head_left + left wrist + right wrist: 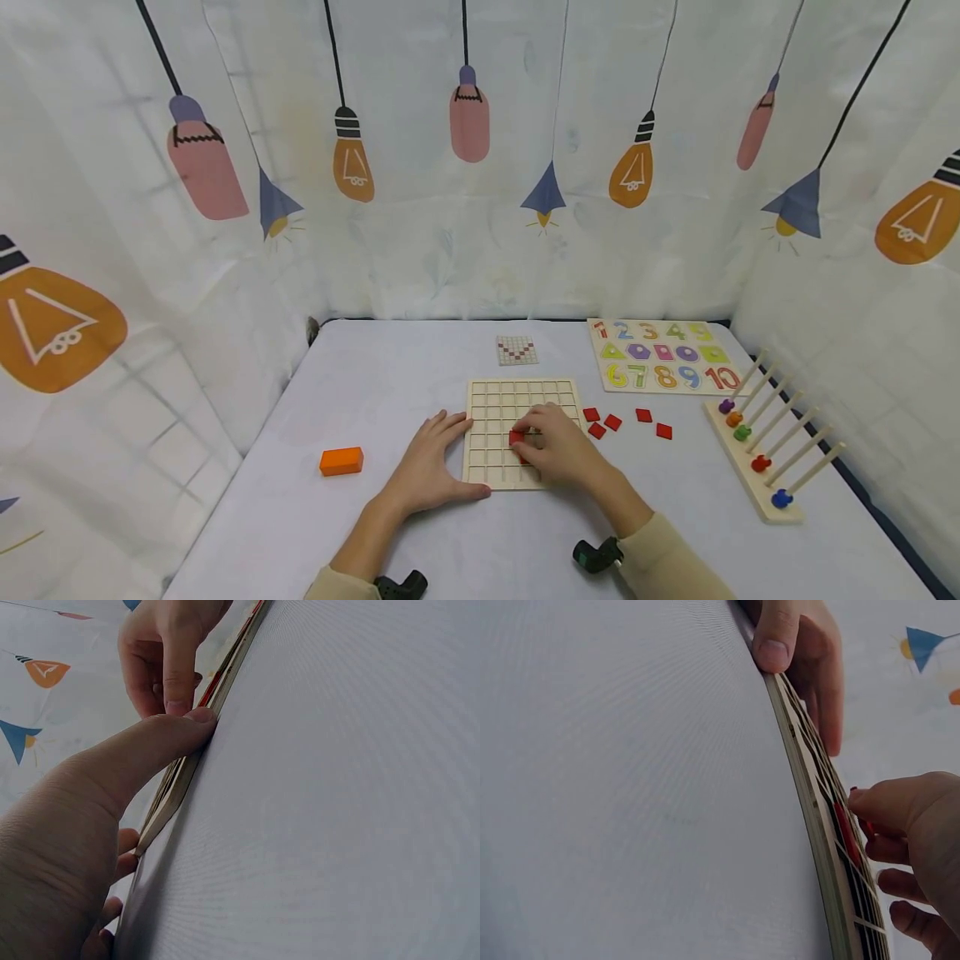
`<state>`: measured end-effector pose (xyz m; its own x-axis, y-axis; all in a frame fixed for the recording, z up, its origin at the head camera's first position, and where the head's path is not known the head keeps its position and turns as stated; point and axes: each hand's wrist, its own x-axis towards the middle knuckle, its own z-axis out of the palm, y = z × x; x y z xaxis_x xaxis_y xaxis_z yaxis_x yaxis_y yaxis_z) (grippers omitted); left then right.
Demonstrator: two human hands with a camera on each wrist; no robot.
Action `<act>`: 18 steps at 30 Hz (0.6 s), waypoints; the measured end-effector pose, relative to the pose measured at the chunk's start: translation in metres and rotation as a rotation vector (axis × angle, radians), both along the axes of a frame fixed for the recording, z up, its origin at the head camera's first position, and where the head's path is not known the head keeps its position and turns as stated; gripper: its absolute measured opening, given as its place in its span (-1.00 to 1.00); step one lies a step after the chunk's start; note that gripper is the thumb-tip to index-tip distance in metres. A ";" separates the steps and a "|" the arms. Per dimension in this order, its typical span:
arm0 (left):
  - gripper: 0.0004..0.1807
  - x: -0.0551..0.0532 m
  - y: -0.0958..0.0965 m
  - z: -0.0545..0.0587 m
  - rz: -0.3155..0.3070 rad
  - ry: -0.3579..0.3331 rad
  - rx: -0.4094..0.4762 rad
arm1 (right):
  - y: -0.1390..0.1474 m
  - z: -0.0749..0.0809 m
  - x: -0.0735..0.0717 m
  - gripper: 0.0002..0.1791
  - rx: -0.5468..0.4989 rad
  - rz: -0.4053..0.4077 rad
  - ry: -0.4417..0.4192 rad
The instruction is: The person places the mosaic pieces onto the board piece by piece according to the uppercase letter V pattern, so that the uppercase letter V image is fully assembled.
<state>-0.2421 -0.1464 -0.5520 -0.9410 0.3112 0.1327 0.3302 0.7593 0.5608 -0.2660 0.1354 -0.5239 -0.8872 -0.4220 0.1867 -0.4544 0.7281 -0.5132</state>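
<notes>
A pale wooden grid board (491, 417) lies flat before me. My left hand (429, 467) spans its near left corner, with the fairly straight thumb along the near edge and the fingertips at the left side. Over the middle of the board, my right hand (558, 446) pinches a small red square tile (516, 437) between thumb and fingers. Another red tile (847, 834) sits in the grid just below that hand, largely covered by it in the head view. Several loose red tiles (612, 422) are scattered on the cloth to the right of the board.
Behind the board lies a small card (517, 351) with a red-squared pattern. A number and shape puzzle board (660, 357) is at the back right. Nearer on the right stands a peg rack (750, 467) with coloured beads. An orange block (341, 462) rests at left.
</notes>
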 end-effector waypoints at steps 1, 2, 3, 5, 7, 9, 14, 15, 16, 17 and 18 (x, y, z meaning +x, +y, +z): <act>0.34 0.000 0.000 0.000 -0.001 -0.003 -0.002 | -0.001 0.000 0.000 -0.81 0.003 0.004 0.003; 0.35 0.000 0.000 0.000 -0.003 0.002 -0.002 | -0.001 -0.001 -0.001 -0.81 0.006 0.008 0.007; 0.34 0.000 0.000 0.000 -0.004 0.004 0.001 | -0.002 -0.001 -0.001 -0.80 0.008 0.012 0.010; 0.35 0.000 0.000 0.000 -0.002 0.004 0.003 | -0.003 -0.002 -0.002 -0.79 0.014 0.017 0.017; 0.34 0.000 0.000 0.001 -0.002 0.005 0.004 | -0.004 -0.004 -0.003 -0.79 0.016 0.019 0.019; 0.34 0.001 0.000 0.001 -0.002 0.002 0.007 | -0.006 -0.005 -0.004 -0.78 0.021 0.020 0.022; 0.34 0.001 0.001 0.002 -0.004 0.003 0.015 | -0.007 -0.007 -0.006 -0.78 0.028 0.031 0.046; 0.34 0.001 0.001 0.002 -0.005 0.002 0.013 | -0.008 -0.007 -0.006 -0.78 0.026 0.034 0.049; 0.34 0.001 0.001 0.002 -0.004 0.002 0.010 | -0.008 -0.007 -0.006 -0.78 0.022 0.036 0.050; 0.33 0.001 0.001 0.002 -0.004 0.002 0.008 | -0.008 -0.007 -0.006 -0.77 0.021 0.034 0.046; 0.33 0.001 0.001 0.002 -0.004 0.001 0.007 | -0.008 -0.006 -0.005 -0.76 0.022 0.031 0.042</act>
